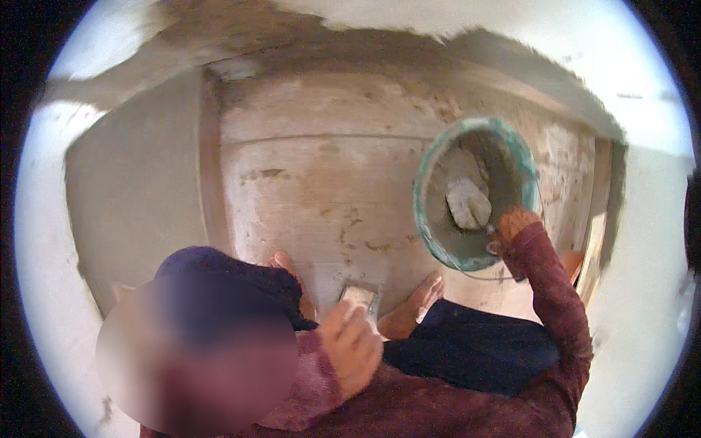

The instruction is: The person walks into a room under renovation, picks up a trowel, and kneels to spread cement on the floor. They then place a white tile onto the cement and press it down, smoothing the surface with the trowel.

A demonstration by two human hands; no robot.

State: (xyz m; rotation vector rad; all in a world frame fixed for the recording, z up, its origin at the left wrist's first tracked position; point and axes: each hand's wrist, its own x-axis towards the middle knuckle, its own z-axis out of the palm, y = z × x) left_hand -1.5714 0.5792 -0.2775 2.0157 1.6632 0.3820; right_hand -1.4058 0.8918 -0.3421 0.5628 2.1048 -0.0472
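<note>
On the right stands a round green bucket [421, 191], its rim smeared and grey mortar [468, 159] inside. My right hand [515, 228] reaches over the bucket's near right rim, closed around the handle of a trowel. The trowel's blade [467, 203], coated in pale mortar, lies inside the bucket. My left hand [353, 347] is low in the middle, in front of my body. Its fingers are curled, and a pale rectangular block [359, 296] sticks out past the fingertips. The palm side of that hand is hidden.
My bare feet [414, 309] rest on a stained, light brown floor [314, 197] on both sides of the block. Smooth grey plaster [135, 171] covers the surface at left. Rough grey mortar edges a white wall [409, 14] at the far side. A light wooden strip [593, 252] leans at right.
</note>
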